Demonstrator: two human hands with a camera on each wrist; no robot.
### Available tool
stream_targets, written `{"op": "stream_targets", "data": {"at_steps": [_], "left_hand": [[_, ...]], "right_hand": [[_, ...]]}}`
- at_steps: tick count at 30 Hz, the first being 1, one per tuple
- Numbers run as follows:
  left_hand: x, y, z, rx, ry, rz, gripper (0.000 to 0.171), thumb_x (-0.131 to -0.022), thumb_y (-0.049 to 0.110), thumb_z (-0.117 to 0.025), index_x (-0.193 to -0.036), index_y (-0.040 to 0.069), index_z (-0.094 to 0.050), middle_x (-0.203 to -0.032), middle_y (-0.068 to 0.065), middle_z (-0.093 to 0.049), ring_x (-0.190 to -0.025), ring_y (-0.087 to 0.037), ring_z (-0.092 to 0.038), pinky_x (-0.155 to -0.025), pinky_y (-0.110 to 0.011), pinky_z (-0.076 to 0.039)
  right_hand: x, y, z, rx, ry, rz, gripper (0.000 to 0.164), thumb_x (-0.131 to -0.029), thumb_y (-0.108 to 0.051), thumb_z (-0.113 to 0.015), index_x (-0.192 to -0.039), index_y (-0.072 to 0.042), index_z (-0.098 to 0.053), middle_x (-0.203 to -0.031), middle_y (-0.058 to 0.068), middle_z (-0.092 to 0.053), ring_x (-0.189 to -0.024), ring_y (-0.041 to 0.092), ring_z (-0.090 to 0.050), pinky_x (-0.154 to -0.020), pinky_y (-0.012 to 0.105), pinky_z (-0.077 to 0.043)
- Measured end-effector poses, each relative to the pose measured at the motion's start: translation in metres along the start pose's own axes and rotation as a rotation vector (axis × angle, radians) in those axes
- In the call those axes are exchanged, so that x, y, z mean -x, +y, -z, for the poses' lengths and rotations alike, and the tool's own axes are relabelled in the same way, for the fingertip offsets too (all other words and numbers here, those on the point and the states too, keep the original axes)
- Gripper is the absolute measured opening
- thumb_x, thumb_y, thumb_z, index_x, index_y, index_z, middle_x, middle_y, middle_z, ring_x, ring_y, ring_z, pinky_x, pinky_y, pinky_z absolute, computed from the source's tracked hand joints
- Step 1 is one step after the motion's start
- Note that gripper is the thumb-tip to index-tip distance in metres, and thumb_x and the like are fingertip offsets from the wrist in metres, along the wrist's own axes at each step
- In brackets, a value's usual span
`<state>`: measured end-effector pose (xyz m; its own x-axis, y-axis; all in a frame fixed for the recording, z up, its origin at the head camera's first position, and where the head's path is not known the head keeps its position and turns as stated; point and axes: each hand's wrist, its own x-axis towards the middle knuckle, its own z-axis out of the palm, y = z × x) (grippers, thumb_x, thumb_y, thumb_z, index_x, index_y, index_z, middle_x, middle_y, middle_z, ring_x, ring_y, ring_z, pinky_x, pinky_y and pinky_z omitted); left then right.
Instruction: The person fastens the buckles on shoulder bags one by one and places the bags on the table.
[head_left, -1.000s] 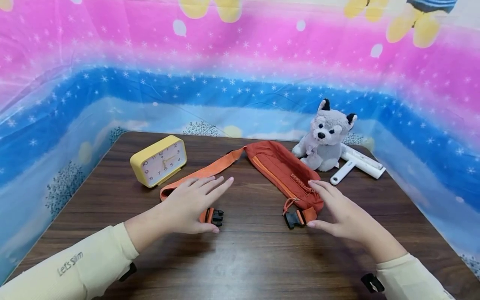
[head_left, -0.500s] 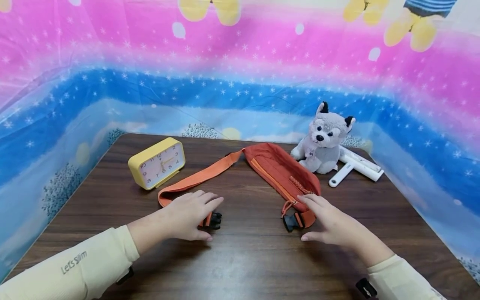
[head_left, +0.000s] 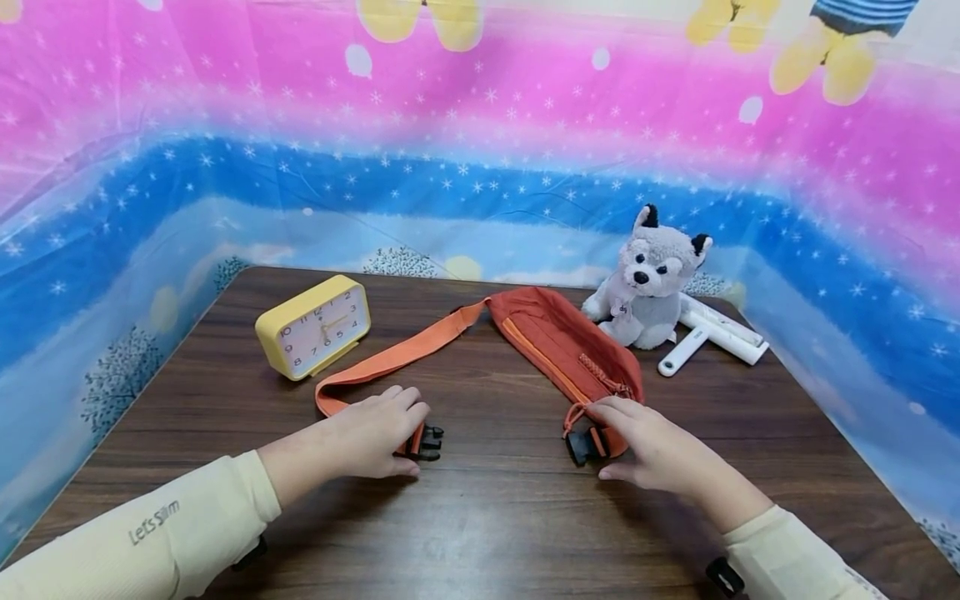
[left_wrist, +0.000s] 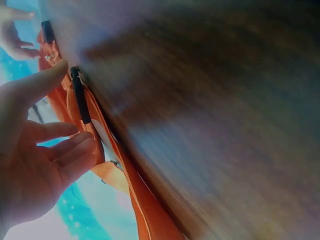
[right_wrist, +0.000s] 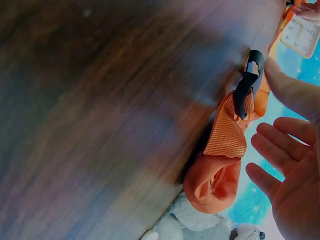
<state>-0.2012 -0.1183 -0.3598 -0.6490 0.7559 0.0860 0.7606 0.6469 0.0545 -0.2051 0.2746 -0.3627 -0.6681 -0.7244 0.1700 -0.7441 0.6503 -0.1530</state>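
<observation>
A rust-red waist bag (head_left: 551, 333) lies on the table with its orange strap (head_left: 412, 346) looped out to the left. My left hand (head_left: 360, 435) hovers at the strap end, thumb and fingers spread apart on either side of the black pronged buckle half (head_left: 431, 443). In the left wrist view that buckle part (left_wrist: 80, 96) sits between thumb and fingers, ungripped. Over the bag's near end is my right hand (head_left: 663, 450), its thumb and fingers apart beside the black socket buckle half (head_left: 583, 447). The right wrist view shows this socket (right_wrist: 248, 85) near the thumb tip, with the fingers relaxed.
A yellow clock (head_left: 318, 327) stands at the left of the wooden table (head_left: 480, 533). Behind the bag sits a grey plush dog (head_left: 654, 271), with a white T-shaped tool (head_left: 712, 333) to its right. A patterned cloth (head_left: 465, 192) hangs around the table's back and sides.
Both hands have come down and closer to the buckle halves, their fingers drawing in slightly. The bag, clock, dog and white tool lie as before.
</observation>
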Motion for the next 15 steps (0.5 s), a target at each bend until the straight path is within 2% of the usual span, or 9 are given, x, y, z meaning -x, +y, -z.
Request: {"op": "stream_targets", "data": {"at_steps": [7, 15], "left_hand": [[-0.0015, 0.0007, 0.0003, 0.028, -0.054, 0.051, 0.05, -0.076, 0.039, -0.077, -0.104, 0.004, -0.054, -0.091, -0.002, -0.042, -0.08, -0.018, -0.04, -0.066, -0.032, -0.04], [-0.0042, 0.0006, 0.001, 0.058, -0.111, 0.091, 0.043, -0.078, 0.033, -0.077, -0.101, 0.005, -0.055, -0.091, -0.002, -0.044, -0.082, -0.018, -0.042, -0.07, -0.034, -0.043]], "right_hand": [[-0.0038, 0.0019, -0.0021, 0.019, -0.045, 0.022, 0.069, -0.07, -0.015, -0.083, -0.129, -0.002, -0.051, -0.125, 0.006, -0.05, -0.114, 0.02, -0.048, -0.092, 0.042, -0.042], [-0.0082, 0.005, -0.0031, 0.048, -0.063, 0.046, 0.059, -0.069, -0.011, -0.083, -0.121, -0.004, -0.057, -0.118, 0.006, -0.055, -0.11, 0.021, -0.052, -0.09, 0.044, -0.043]]}}
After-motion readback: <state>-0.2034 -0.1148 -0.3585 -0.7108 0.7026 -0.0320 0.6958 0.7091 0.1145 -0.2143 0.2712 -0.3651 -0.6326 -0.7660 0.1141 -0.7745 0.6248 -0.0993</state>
